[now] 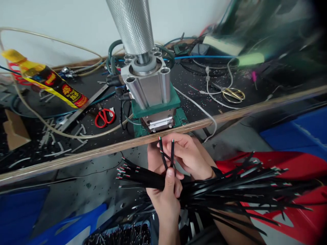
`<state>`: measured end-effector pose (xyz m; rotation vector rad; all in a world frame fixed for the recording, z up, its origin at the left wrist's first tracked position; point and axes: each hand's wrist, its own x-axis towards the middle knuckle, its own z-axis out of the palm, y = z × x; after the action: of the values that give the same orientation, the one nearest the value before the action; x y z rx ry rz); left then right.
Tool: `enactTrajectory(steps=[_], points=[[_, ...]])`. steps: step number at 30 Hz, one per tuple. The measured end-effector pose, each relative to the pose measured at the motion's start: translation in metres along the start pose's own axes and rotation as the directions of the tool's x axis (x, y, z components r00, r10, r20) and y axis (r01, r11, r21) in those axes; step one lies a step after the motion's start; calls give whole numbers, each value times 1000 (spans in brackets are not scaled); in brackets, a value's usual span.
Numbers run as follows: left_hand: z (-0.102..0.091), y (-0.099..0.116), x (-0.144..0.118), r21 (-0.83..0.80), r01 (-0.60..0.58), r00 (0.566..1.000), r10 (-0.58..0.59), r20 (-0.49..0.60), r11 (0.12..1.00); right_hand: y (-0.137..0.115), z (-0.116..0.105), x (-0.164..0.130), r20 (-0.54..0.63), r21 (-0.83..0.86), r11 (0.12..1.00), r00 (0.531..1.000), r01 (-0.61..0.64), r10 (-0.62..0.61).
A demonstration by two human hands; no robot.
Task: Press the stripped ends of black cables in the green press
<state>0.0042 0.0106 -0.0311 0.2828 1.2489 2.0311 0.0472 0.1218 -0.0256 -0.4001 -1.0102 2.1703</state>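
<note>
Hands (pixel 176 163) around cables (pixel 143 177) — thin, black

Top-right bench clutter (pixel 268 30) blurred — knurled cylinder (pixel 133 23) cut off by top edge.

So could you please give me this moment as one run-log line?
left hand: grips cable bundle | right hand: holds two cables upright | pneumatic press: just above

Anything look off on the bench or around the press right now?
Nothing looks damaged. The bench is messy: white offcuts lie scattered left of the press, beside red scissors. The left hand holds a cable bundle; the right hand pinches two cables upright.
</note>
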Motion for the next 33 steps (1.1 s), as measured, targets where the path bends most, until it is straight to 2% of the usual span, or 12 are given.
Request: enactTrajectory(steps=[2, 4, 8, 12, 18, 25, 33], points=[[0, 0, 0, -1, 20, 1000, -20, -3, 1000, -6, -1, 0, 70, -81, 996, 997, -39, 44], [0, 0, 0, 1, 43, 999, -43, -9, 999, -13, 0, -1, 77, -156, 987, 996, -36, 48], [2, 0, -3, 10, 74, 997, -73, -16, 997, -21, 5, -2, 25, -245, 967, 997, -66, 74], [0, 1, -5, 32, 123, 992, -122, -39, 992, -18, 14, 4, -49, -269, 956, 993, -117, 107], [-7, 4, 8, 50, 57, 994, -62, 93, 997, -19, 29, 15, -223, -432, 902, 971, -23, -82], [-1, 9, 17, 24, 51, 989, -54, 138, 998, -25, 37, 21, -304, -471, 881, 944, -32, -128], [3, 13, 17, -14, 25, 989, -23, 147, 1000, -24, 42, 22, -303, -512, 859, 934, 7, -188]])
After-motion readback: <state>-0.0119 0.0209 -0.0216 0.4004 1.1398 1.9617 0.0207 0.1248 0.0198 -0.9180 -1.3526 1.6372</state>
